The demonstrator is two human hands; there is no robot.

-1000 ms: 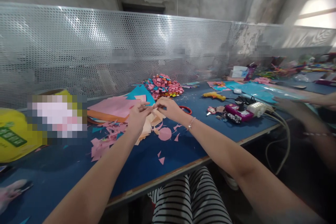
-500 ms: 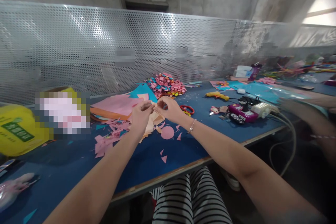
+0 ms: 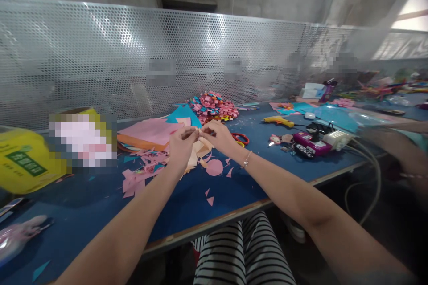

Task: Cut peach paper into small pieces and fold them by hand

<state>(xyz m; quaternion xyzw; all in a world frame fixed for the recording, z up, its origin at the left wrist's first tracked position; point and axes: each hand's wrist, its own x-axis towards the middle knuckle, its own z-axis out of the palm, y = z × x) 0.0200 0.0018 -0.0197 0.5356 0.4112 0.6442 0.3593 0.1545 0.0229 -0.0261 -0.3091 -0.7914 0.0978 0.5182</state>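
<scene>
My left hand and my right hand meet fingertip to fingertip above the blue table. Both are closed in a pinch. Whatever lies between the fingertips is too small and too hidden to name. Under and just behind the hands are cream paper pieces, partly covered by my fingers. A pink paper circle lies flat below my right hand, with small pink triangles around it. Scissors with red and yellow handles rest beside my right wrist. Pink paper scraps are scattered left of my left hand.
Pink paper sheets are stacked at left. Behind stands a heap of folded paper pieces. A yellow glue gun and purple power strip lie right. A yellow bag sits left. Another person's arm shows at far right.
My fingertips have shifted slightly and stay pinched together. The whole view has moved a little. At far right the other person's arm has moved in a blur.
</scene>
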